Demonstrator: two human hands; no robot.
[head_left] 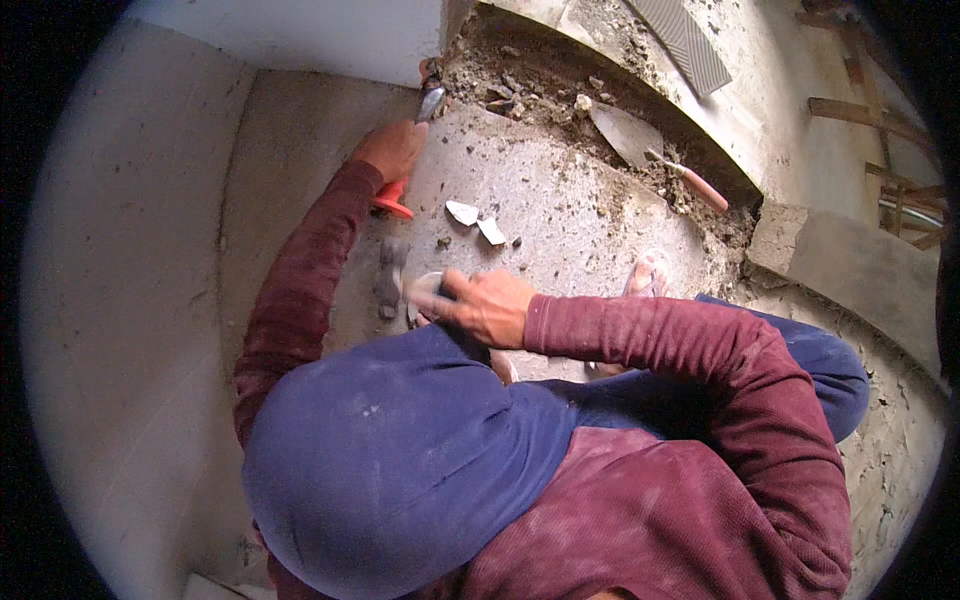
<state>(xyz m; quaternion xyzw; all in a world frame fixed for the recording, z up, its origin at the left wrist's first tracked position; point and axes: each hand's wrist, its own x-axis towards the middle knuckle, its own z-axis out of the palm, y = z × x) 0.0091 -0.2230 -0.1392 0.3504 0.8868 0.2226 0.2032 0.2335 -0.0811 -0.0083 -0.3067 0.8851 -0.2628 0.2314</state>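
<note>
Head view: we see the left hand (392, 148) gripping a red-guarded chisel (430, 104), its tip beside rubble (520, 82), and the right hand (487, 305) wrapped around a blurred hammer (391, 280). Chiselling seems underway; the next blow would call for square aim. We can read no writing.

Left hand (390, 150) gripping chisel (431, 104) with red guard, blade by rubble (490, 65). Right hand (490, 306) holding motion-blurred tool, probably hammer (390, 280), near bent knee (440, 345). White shards (462, 213) on floor (560, 200). Pink-handled trowel (625, 133) lying along rubble strip; ridged grey tile (685, 45) beyond.
</note>
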